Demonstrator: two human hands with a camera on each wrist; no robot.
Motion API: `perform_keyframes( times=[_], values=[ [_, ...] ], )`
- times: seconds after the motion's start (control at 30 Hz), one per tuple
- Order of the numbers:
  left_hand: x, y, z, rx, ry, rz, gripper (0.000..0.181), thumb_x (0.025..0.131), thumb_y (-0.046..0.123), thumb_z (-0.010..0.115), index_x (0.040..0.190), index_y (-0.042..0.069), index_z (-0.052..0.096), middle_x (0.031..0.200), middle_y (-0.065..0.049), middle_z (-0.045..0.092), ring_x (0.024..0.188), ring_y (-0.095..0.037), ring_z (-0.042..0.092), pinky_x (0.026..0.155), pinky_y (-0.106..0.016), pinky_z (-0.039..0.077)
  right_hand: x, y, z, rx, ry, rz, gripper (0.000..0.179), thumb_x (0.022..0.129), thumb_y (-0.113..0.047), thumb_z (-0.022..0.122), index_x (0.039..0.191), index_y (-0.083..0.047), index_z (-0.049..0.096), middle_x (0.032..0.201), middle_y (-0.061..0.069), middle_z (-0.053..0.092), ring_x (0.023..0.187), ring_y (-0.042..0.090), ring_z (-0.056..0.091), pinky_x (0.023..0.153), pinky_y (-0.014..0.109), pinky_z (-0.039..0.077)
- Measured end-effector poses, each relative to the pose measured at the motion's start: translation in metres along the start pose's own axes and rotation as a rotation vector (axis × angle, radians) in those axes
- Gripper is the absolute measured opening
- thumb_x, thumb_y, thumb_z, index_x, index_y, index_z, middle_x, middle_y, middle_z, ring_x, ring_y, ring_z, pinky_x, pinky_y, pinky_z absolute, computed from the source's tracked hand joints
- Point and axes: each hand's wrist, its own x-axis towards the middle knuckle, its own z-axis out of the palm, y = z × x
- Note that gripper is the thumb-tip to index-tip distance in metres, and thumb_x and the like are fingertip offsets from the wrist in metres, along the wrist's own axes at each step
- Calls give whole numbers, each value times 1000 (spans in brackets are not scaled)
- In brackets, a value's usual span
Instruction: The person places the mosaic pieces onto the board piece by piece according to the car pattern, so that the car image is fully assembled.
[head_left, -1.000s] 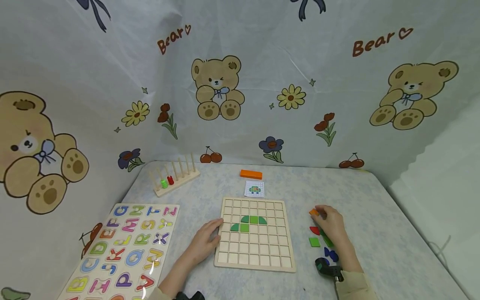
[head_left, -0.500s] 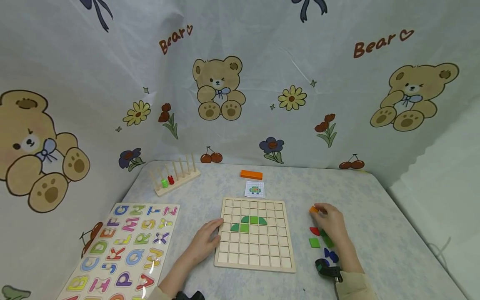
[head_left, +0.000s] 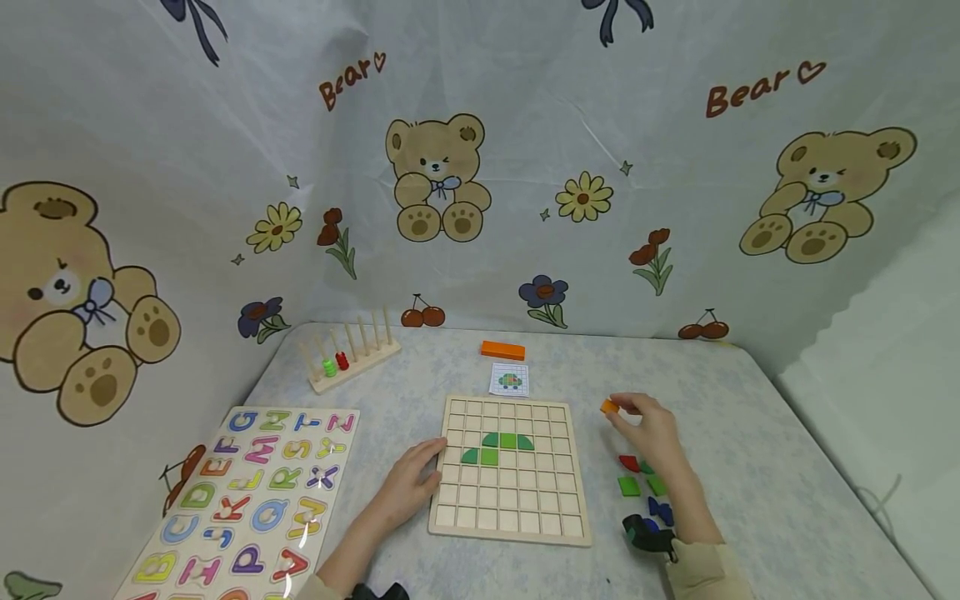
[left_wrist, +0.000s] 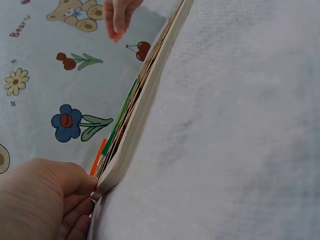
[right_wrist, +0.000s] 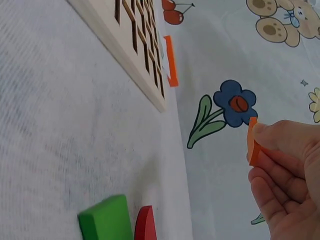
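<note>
My left hand [head_left: 408, 483] holds the left edge of a wooden grid board [head_left: 510, 525], its fingertips at the frame in the left wrist view. Several green pieces [head_left: 489, 456], squares and quarter rounds, sit in the upper cells. To the right of the board, my right hand [head_left: 651, 429] pinches a small orange block [right_wrist: 253, 142] between thumb and fingers, above the table. Below that hand lie a red piece [head_left: 628, 462], a green square [head_left: 628, 486] and blue pieces [head_left: 660, 510]. Another green piece [head_left: 656, 485] is partly hidden by the right forearm.
Behind the board are a small pattern card [head_left: 509, 379] and a long orange block [head_left: 502, 350]. A peg rack [head_left: 356, 367] with green and red rings stands at the back left. An alphabet board [head_left: 255, 492] lies at the left. A bear-print curtain [head_left: 480, 275] backs the table.
My right hand has lifted the orange block and moved it left and farther back. More of the green pieces beneath the forearm now shows. The left hand stays put.
</note>
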Motion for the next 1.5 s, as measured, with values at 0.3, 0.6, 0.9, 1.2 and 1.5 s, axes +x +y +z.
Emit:
perform_keyframes(
  times=[0.3, 0.6, 0.9, 1.2, 1.5],
  values=[
    [0, 2, -2, 8, 1, 0, 49, 91, 4, 58, 138, 0, 46, 139, -13, 45, 130, -29, 38, 105, -47, 32, 3, -58, -4, 85, -59, -29, 29, 82, -9, 74, 109, -1, 67, 103, 13, 64, 92, 31, 59, 78, 50, 51],
    [0, 3, -1, 14, 15, 15, 48, 89, 3, 59, 136, -1, 48, 138, -13, 47, 129, -30, 40, 105, -48, 33, 4, -80, 10, 115, -125, -29, 29, 81, -9, 75, 108, -4, 68, 104, 10, 64, 92, 27, 59, 78, 44, 52],
    [1, 2, 0, 17, 4, 2, 48, 90, 2, 59, 137, -1, 47, 138, -14, 47, 129, -29, 39, 105, -46, 32, 3, -99, 17, 164, -184, -1, 29, 80, -8, 75, 107, -5, 68, 103, 7, 64, 93, 26, 59, 79, 46, 51],
    [0, 3, -1, 2, 3, -4, 49, 90, 3, 58, 137, -1, 46, 139, -14, 46, 130, -29, 38, 105, -47, 32, -2, -115, 27, 234, -249, -38, 28, 79, -5, 75, 107, -3, 68, 102, 6, 65, 93, 28, 59, 79, 46, 52],
    [0, 6, -2, -1, 1, -3, 48, 91, 3, 58, 137, -1, 46, 139, -14, 45, 130, -30, 38, 105, -47, 32, -5, -123, 36, 263, -266, -127, 26, 79, -4, 75, 104, -6, 69, 100, 1, 66, 90, 22, 60, 76, 36, 53]
  ],
)
